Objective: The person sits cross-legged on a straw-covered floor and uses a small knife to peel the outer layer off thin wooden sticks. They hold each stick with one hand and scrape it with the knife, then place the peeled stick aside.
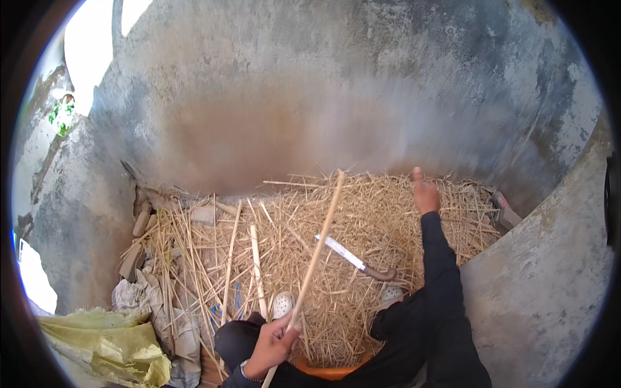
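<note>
I see my left hand [272,346] at six o'clock, closed tight around a long thin stick [318,249]. The stick is pale and smooth and points up toward twelve, maybe so it can be looked at. My right hand [425,193] reaches out to two o'clock and rests on the dry straw [362,220], fingers loose, holding nothing. A knife [352,257] with a flat shiny blade lies on the scratchy yellow pile in the middle, near both hands.

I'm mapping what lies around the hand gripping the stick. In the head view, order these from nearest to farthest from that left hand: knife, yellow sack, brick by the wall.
From the left hand:
1. Knife, up-right on the straw.
2. Yellow sack, left; nearly as close.
3. Brick, far right.
</note>
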The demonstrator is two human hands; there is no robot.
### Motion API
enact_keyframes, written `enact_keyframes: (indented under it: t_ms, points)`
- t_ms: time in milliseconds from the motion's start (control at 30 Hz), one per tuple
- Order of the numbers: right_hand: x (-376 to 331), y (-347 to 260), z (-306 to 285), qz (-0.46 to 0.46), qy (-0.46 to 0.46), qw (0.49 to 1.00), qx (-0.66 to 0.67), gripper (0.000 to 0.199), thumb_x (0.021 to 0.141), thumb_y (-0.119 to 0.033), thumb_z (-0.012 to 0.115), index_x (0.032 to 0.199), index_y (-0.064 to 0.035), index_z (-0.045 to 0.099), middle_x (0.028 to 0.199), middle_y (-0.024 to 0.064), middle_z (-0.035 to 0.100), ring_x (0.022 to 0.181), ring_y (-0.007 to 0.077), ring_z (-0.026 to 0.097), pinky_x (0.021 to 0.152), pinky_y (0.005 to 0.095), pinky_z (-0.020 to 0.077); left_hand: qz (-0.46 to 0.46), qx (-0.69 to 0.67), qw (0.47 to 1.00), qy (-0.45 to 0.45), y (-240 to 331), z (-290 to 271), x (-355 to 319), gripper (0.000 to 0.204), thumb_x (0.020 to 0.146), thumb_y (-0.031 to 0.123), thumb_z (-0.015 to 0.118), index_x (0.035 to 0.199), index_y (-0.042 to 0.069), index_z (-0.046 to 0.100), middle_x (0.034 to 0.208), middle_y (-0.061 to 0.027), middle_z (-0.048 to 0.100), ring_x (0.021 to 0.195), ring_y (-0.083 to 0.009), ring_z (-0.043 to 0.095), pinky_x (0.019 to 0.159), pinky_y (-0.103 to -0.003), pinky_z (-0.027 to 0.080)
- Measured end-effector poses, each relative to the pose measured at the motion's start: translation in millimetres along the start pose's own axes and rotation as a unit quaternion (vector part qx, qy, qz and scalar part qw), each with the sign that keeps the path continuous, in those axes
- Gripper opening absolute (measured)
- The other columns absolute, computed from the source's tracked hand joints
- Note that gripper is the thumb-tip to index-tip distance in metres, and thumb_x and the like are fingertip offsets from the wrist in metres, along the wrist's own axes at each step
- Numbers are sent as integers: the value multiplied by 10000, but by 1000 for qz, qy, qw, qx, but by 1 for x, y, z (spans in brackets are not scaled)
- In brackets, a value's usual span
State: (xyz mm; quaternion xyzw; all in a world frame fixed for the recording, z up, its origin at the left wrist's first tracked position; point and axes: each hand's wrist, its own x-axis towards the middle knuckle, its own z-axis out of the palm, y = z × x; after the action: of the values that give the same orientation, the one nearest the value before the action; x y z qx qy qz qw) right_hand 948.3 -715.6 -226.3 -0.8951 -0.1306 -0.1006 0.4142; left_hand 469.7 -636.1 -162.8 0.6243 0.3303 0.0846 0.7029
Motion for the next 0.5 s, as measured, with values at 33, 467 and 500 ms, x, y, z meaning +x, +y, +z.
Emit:
enact_keyframes:
  t_ms: [33,467,500]
  points:
    - [-4,-18,5,-44,-7,999,16,838,840,-768,367,568,0,565,532,133,491,520,272,496,520,439,372,-1,-10,1000,-5,12,2,15,382,973,135,530,1334,18,485,597,65,448,480,-15,392,425,-176,311]
    - [-130,-115,-4,-367,-205,908,6,697,780,-767,480,594,-117,650,492,98,563,450,281,582,446,403,448,100,9,995,-26,60,21,101,397,993,189,493,1370,66,476,613,93,393,484,-9,310,435,-192,239]
    - [-119,-109,0,-340,-201,919,-4,693,781,-756,494,579,-108,636,480,105,549,440,291,570,443,408,441,114,33,993,-25,52,23,104,396,991,180,495,1368,59,477,618,101,378,499,-4,302,445,-192,232]
